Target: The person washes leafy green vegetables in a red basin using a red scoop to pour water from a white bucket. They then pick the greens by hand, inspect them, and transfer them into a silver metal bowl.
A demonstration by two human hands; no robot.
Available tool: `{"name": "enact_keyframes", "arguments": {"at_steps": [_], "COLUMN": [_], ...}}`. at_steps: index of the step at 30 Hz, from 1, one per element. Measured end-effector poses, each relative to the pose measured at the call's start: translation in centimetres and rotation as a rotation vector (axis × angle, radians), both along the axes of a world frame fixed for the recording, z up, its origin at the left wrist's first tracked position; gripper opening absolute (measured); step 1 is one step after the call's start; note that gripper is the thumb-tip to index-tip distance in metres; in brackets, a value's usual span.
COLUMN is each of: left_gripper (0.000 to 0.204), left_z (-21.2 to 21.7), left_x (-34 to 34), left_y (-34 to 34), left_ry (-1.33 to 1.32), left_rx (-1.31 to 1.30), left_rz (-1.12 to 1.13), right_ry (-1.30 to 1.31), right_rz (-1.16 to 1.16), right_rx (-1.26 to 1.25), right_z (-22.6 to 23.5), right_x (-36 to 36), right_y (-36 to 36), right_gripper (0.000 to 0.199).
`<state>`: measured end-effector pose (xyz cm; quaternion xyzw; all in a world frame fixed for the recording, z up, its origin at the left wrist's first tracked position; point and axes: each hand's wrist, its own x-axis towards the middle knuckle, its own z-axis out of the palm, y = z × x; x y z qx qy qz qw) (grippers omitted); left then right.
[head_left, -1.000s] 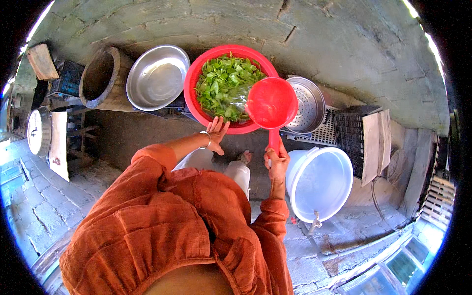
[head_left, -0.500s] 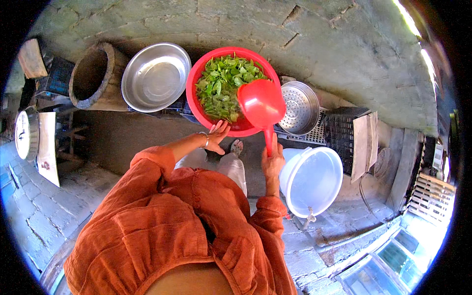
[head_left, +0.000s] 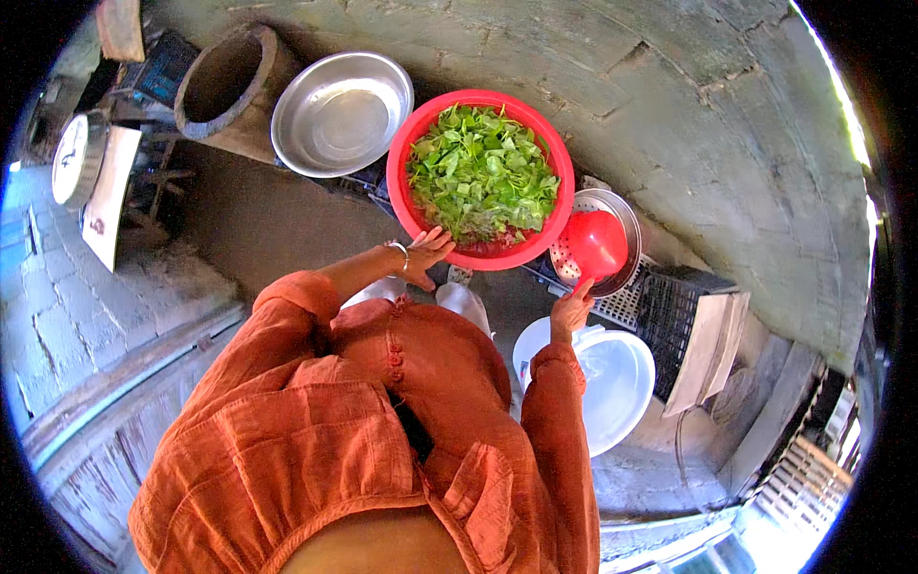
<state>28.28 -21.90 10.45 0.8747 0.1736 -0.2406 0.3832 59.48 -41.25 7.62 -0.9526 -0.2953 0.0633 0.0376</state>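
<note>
A red plastic basin [head_left: 497, 261] full of leafy greens [head_left: 483, 163] stands ahead of me, with some water at its near side. My left hand [head_left: 427, 256] lies with fingers stretched on the basin's near-left rim; a bracelet circles that wrist. My right hand [head_left: 572, 312] is closed round the handle of a red plastic dipper [head_left: 600, 241]. The dipper's bowl is to the right of the basin, over a perforated steel strainer [head_left: 563, 256], and hides much of it. Whether the bowl touches the strainer, I cannot tell. Below my right hand stands a white tub [head_left: 617, 392].
A shiny steel bowl [head_left: 342, 120] stands left of the basin, beside a round clay-like cylinder [head_left: 251, 105]. Black crates [head_left: 669, 311] with a board [head_left: 708, 349] are at the right. A rough block wall [head_left: 660, 105] runs behind the basin.
My right hand has carried the dipper right, from over the basin's greens to over the strainer. My left hand remains at the basin's rim. The whole view has turned somewhat.
</note>
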Motion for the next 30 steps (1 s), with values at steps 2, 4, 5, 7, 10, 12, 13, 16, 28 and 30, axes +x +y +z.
{"name": "enact_keyframes", "arguments": {"at_steps": [2,4,5,7,10,12,13,16,28,30], "left_gripper": [0.107,0.108,0.108,0.107,0.106,0.107,0.107,0.104,0.096,0.095], "left_z": [-0.5,0.7,0.8,0.6,0.0,0.5,0.7,1.5,-0.1,-0.3], "left_x": [-0.5,0.1,0.1,-0.1,-0.3,0.0,0.1,0.3,-0.2,-0.2], "left_y": [-0.5,-1.0,-1.2,-1.5,-2.1,-2.3,-2.3,-2.3,-3.1,-3.0], "left_ry": [-0.034,-0.003,-0.019,-0.049,-0.050,-0.026,-0.017,-0.058,-0.194,-0.199], "left_rx": [0.048,0.074,0.084,0.105,0.128,0.124,0.122,0.078,0.034,0.026], "left_rz": [0.047,0.107,0.115,0.136,0.165,0.195,0.211,0.269,0.397,0.392], "right_ry": [-0.083,-0.171,-0.195,-0.129,0.194,0.371,0.396,0.464,0.182,0.205], "right_rz": [0.029,0.101,0.131,0.367,0.658,0.813,0.868,1.090,1.627,1.648], "right_rx": [-0.085,-0.020,0.089,0.366,0.671,0.711,0.741,0.635,0.108,0.154], "right_z": [0.9,1.1,1.4,3.0,5.4,6.0,5.7,5.7,0.4,0.8], "right_x": [-0.3,-0.1,-0.2,-0.7,-3.9,-6.4,-7.9,-11.2,-11.4,-11.1], "right_y": [1.3,2.4,3.9,7.1,13.6,18.0,19.9,25.3,27.3,26.9], "right_gripper": [0.070,0.067,0.062,0.053,0.033,0.022,0.020,0.020,0.035,0.029]}}
